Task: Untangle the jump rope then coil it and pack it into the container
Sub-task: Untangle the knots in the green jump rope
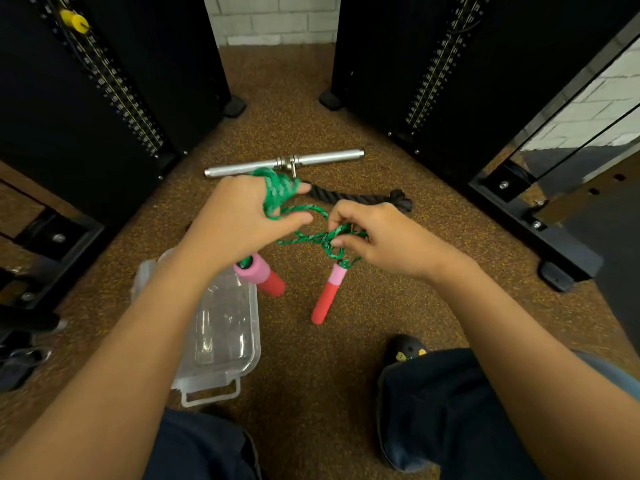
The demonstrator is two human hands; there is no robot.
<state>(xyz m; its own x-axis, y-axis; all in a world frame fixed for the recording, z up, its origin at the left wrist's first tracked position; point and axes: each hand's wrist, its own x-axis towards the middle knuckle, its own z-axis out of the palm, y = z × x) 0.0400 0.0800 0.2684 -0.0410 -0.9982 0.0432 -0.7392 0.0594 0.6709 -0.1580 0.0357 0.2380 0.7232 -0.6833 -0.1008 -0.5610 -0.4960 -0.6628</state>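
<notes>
- Jump rope (311, 233), green braided cord: we hold it up above the floor, just beyond the far end of the container. Part is wound in loops round the fingers of our left hand; a knotted section hangs between both hands.
- Left hand (239, 216): closed on the wound coil (277, 192), thumb pressing the cord.
- Right hand (377, 237): fingertips pinched on the knot (334, 237), above the container's far right corner.
- Handles, two, pink and red foam: one (263, 275) dangles at the container's far edge, under our left wrist; the other (327, 294) hangs to the right of the container, its tip near or on the floor; we cannot tell which.
- Container (221, 327), clear plastic, open, on the speckled floor (311, 368) beneath our left forearm; a lid (147, 275) seems to lie at its far left.
- Risk, as we judge it: pulling the knot outward could tighten it rather than free it; the loops could slip off our left fingers and tangle again; a swinging handle may snag the cord.
- Surroundings: a metal bar attachment (325, 159) and black thick rope (360, 197) lie beyond the container, right behind our hands, where slack cord could catch. Black machine frames (104, 98) stand on both sides. Our shoe (405, 351) and knee sit right of the container.
</notes>
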